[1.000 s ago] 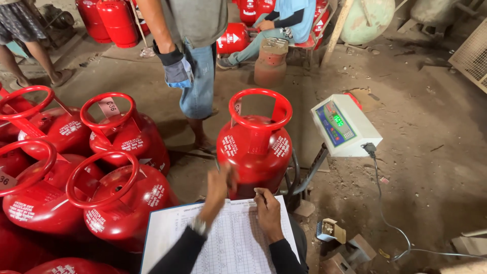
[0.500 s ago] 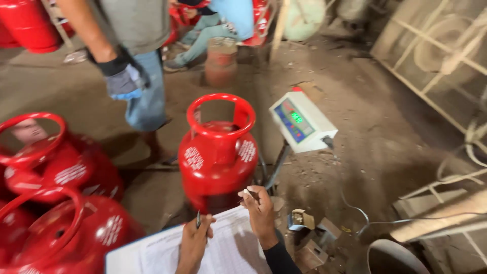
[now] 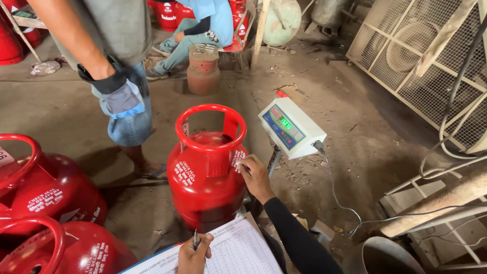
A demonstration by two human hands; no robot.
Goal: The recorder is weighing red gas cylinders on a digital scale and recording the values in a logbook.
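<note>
At the centre of the frame stood a red gas cylinder [image 3: 208, 175] with a ring handle, apparently on a weighing platform, though its base was hidden. The right hand [image 3: 255, 175] rested against the cylinder's upper right shoulder, fingers curled loosely on the metal rather than gripping. At the bottom edge, the left hand [image 3: 194, 256] was closed around a pen [image 3: 195, 238] above a printed record sheet [image 3: 238, 251]. The digital scale display [image 3: 290, 127] glowed green just right of the cylinder. A co-worker's gloved hand [image 3: 119, 96] hung at upper left. This looked like the weigh-and-log step; writing would call for lowering the pen point onto the correct row.
</note>
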